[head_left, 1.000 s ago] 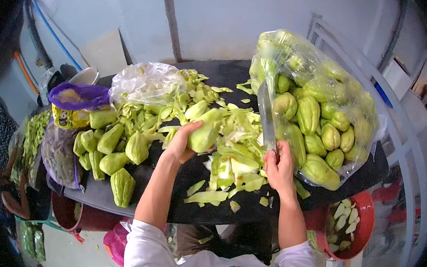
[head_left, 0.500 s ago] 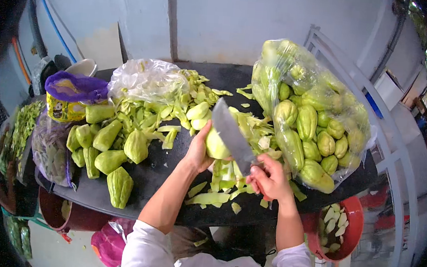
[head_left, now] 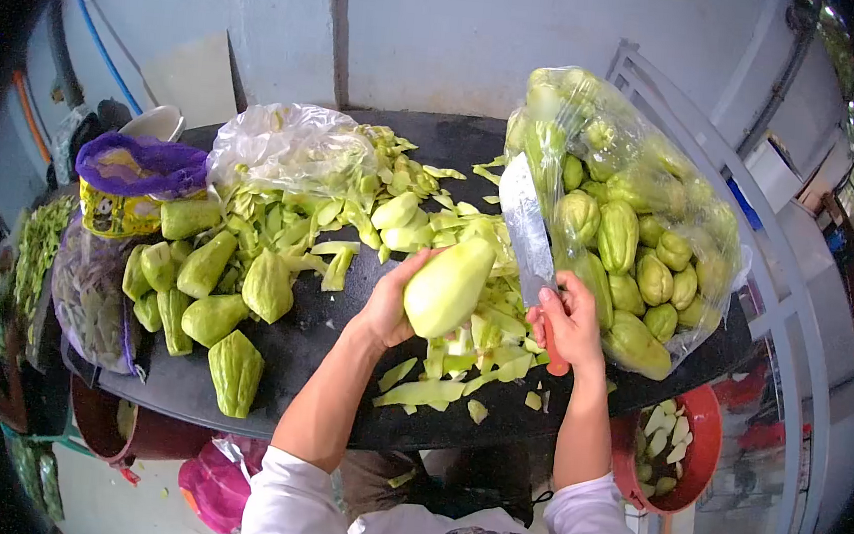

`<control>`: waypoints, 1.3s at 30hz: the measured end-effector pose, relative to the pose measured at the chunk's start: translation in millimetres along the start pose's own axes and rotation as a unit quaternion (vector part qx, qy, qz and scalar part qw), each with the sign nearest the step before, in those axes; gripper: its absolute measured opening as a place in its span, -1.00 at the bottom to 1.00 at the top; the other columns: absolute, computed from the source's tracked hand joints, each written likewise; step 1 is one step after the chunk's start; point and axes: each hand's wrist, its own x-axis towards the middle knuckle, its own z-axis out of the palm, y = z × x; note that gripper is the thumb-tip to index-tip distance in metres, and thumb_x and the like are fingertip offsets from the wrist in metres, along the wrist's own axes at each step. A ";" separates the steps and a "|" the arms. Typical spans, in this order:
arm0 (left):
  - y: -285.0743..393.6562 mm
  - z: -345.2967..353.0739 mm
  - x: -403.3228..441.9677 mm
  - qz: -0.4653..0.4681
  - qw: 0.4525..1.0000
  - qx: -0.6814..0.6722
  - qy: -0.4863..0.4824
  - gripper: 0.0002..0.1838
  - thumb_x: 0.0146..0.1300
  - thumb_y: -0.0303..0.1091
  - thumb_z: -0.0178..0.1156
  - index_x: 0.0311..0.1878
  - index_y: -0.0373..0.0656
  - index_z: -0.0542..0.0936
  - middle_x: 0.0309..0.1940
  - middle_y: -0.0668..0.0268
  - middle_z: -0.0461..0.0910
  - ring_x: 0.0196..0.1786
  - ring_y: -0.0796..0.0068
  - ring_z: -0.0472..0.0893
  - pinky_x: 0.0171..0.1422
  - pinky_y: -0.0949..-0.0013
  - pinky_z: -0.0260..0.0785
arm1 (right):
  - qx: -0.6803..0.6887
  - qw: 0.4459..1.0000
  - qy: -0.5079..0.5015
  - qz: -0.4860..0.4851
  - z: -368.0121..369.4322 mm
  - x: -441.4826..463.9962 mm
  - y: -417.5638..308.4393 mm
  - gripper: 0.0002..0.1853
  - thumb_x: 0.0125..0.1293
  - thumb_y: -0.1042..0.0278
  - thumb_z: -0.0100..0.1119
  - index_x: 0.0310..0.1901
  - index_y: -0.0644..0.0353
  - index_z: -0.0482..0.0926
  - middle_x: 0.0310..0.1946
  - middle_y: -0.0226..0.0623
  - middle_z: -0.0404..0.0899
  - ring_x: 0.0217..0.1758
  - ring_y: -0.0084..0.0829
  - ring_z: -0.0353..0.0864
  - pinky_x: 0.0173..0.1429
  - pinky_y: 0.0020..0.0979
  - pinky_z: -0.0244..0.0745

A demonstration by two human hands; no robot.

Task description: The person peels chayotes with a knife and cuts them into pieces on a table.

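A smooth, pale green chayote (head_left: 448, 289) is gripped in my left hand (head_left: 390, 302), held over the table's middle. My right hand (head_left: 571, 324) is wrapped round the orange handle of a large knife (head_left: 530, 230), whose wide blade points up and away, apart from the chayote. Green peelings (head_left: 484, 367) lie beneath and between my hands. Just beyond my left hand, peeled chayotes (head_left: 397, 210) rest on more peelings. Ridged unpeeled chayotes (head_left: 214, 319) are grouped at the table's left.
A clear plastic bag of chayotes (head_left: 641, 224) fills the black table's (head_left: 336, 400) right side. A crumpled plastic bag (head_left: 291, 146) and a purple net bag (head_left: 139, 169) are at the left. Below the right edge stands a red bucket (head_left: 702, 469) with pale pieces inside. A metal railing (head_left: 791, 296) rises beyond.
The knife has swung away from the chayote to the right, its blade now pointing up. The chayote in my left hand has been turned and shows a broad smooth side.
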 end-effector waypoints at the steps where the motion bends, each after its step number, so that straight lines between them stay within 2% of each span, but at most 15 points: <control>1: -2.3 -3.7 1.1 -0.011 0.999 -0.037 -0.027 -0.35 0.48 0.16 -0.17 0.46 -0.05 0.27 0.18 0.06 0.55 -0.03 -0.02 0.68 -0.16 -0.04 0.63 | 0.000 1.000 -0.003 -0.011 0.6 -2.9 1.4 -0.83 0.51 0.35 0.06 -0.03 0.26 0.40 -0.53 -0.28 0.57 -0.69 -0.62 0.42 -0.62 -0.52 0.35; 2: -5.2 -5.4 2.7 -0.011 0.999 -0.038 -0.026 -0.35 0.48 0.16 -0.17 0.46 -0.05 0.27 0.18 0.06 0.55 -0.03 -0.02 0.68 -0.16 -0.04 0.63 | 0.001 1.000 -0.004 -0.011 2.5 -5.2 1.6 -0.83 0.51 0.35 0.06 -0.03 0.26 0.40 -0.53 -0.28 0.57 -0.69 -0.62 0.42 -0.62 -0.52 0.35; 4: -8.3 0.1 7.7 0.019 0.985 -0.156 0.077 -0.37 0.50 0.14 -0.17 0.42 -0.11 0.33 0.24 0.07 0.52 0.14 0.01 0.61 0.22 -0.03 0.49 | 0.000 0.999 -0.027 -0.030 9.0 -8.7 1.0 -0.86 0.51 0.35 0.04 -0.05 0.22 0.41 -0.51 -0.27 0.58 -0.68 -0.60 0.45 -0.59 -0.52 0.39; 5: -7.7 3.2 7.8 0.019 0.985 -0.156 0.077 -0.37 0.50 0.14 -0.17 0.42 -0.11 0.33 0.24 0.07 0.52 0.14 0.01 0.61 0.22 -0.03 0.49 | 0.000 0.999 -0.027 -0.031 11.4 -9.8 1.6 -0.86 0.51 0.35 0.04 -0.05 0.22 0.41 -0.51 -0.27 0.58 -0.68 -0.60 0.45 -0.59 -0.52 0.39; 7: -2.8 11.9 4.4 0.067 0.979 -0.171 0.092 -0.37 0.51 0.11 -0.16 0.39 -0.18 0.37 0.30 0.09 0.48 0.30 0.03 0.50 0.47 0.02 0.24 | 0.001 0.999 -0.007 -0.035 16.5 -11.3 2.9 -0.87 0.51 0.36 0.04 -0.05 0.21 0.39 -0.47 -0.25 0.60 -0.63 -0.60 0.48 -0.55 -0.53 0.41; 8: -4.2 8.3 4.9 0.089 0.975 -0.173 0.111 -0.38 0.50 0.10 -0.11 0.38 -0.19 0.37 0.31 0.11 0.46 0.34 0.05 0.45 0.48 -0.01 0.21 | 0.001 0.999 -0.008 -0.036 19.7 -11.9 3.9 -0.87 0.51 0.36 0.04 -0.05 0.21 0.39 -0.47 -0.25 0.60 -0.63 -0.60 0.48 -0.55 -0.53 0.41; 11: -9.8 -5.9 11.1 0.158 0.968 -0.153 0.120 -0.42 0.48 0.06 -0.04 0.36 -0.16 0.38 0.31 0.13 0.47 0.35 0.10 0.45 0.47 -0.01 0.22 | 0.069 0.992 0.025 -0.099 25.9 -13.5 5.5 -0.87 0.50 0.40 0.04 -0.03 0.23 0.40 -0.47 -0.31 0.58 -0.62 -0.65 0.44 -0.57 -0.54 0.36; 15: -5.0 -1.9 7.3 0.161 0.970 -0.153 0.101 -0.44 0.45 0.05 0.03 0.34 -0.12 0.40 0.28 0.16 0.49 0.33 0.16 0.46 0.46 -0.01 0.22 | -0.060 0.998 0.000 -0.013 38.6 -17.9 -2.3 -0.90 0.51 0.42 0.01 -0.04 0.20 0.35 -0.48 -0.42 0.46 -0.61 -0.67 0.39 -0.52 -0.56 0.38; 17: -7.3 6.1 5.4 0.207 0.934 -0.226 0.182 -0.42 0.42 0.08 0.07 0.34 -0.11 0.40 0.25 0.16 0.51 0.28 0.16 0.50 0.42 -0.02 0.28 | -0.065 0.998 -0.006 -0.019 48.6 -24.2 1.8 -0.89 0.49 0.45 0.02 -0.04 0.21 0.35 -0.48 -0.42 0.47 -0.61 -0.67 0.40 -0.52 -0.56 0.38; 18: -4.7 9.9 2.3 0.208 0.933 -0.223 0.189 -0.42 0.37 0.13 0.12 0.27 -0.07 0.44 0.17 0.20 0.56 0.19 0.18 0.56 0.30 0.01 0.40 | -0.045 0.998 -0.024 -0.022 54.6 -27.1 1.9 -0.88 0.48 0.47 0.04 -0.04 0.22 0.35 -0.48 -0.42 0.47 -0.61 -0.67 0.41 -0.52 -0.57 0.38; 23: -3.4 5.0 1.7 0.253 0.918 -0.182 0.245 -0.45 0.35 0.19 0.12 0.19 -0.02 0.51 0.00 0.34 0.64 0.06 0.35 0.62 0.22 0.15 0.43 | -0.082 0.994 -0.046 -0.056 85.2 -35.6 1.6 -0.88 0.44 0.50 0.07 -0.09 0.28 0.36 -0.52 -0.40 0.49 -0.63 -0.63 0.46 -0.58 -0.49 0.37; 25: -3.2 3.5 2.1 0.270 0.910 -0.190 0.250 -0.44 0.31 0.28 0.11 0.10 0.01 0.54 -0.07 0.35 0.66 0.00 0.34 0.64 0.11 0.20 0.50 | -0.188 0.976 -0.015 -0.109 100.3 -35.1 -1.6 -0.79 0.39 0.39 0.15 -0.17 0.28 0.33 -0.52 -0.05 0.62 -0.51 -0.10 0.68 -0.46 -0.18 0.49; 26: -3.0 0.5 1.8 0.271 0.910 -0.189 0.251 -0.44 0.31 0.28 0.11 0.10 0.01 0.54 -0.07 0.35 0.66 0.00 0.34 0.64 0.11 0.20 0.50 | -0.192 0.975 -0.028 -0.109 105.7 -36.9 -8.0 -0.79 0.40 0.38 0.12 -0.15 0.30 0.31 -0.47 0.09 0.62 -0.38 0.13 0.65 -0.38 -0.04 0.49; 28: -2.4 -4.5 -0.4 0.273 0.898 -0.246 0.243 -0.41 0.33 0.32 0.03 0.08 0.00 0.55 -0.04 0.38 0.65 0.02 0.35 0.62 0.16 0.21 0.43 | -0.203 0.971 -0.017 -0.127 114.9 -40.3 -11.3 -0.78 0.40 0.39 0.11 -0.15 0.31 0.29 -0.49 0.08 0.62 -0.39 0.14 0.64 -0.38 -0.02 0.48; 39: -3.6 -13.7 2.3 0.336 0.886 -0.214 0.237 -0.47 0.40 0.21 -0.03 0.06 -0.04 0.58 -0.05 0.39 0.67 0.02 0.40 0.63 0.18 0.25 0.44 | -0.252 0.954 -0.017 -0.159 139.4 -45.9 -7.3 -0.80 0.44 0.40 0.05 -0.12 0.32 0.29 -0.50 0.15 0.54 -0.40 0.24 0.56 -0.35 0.07 0.41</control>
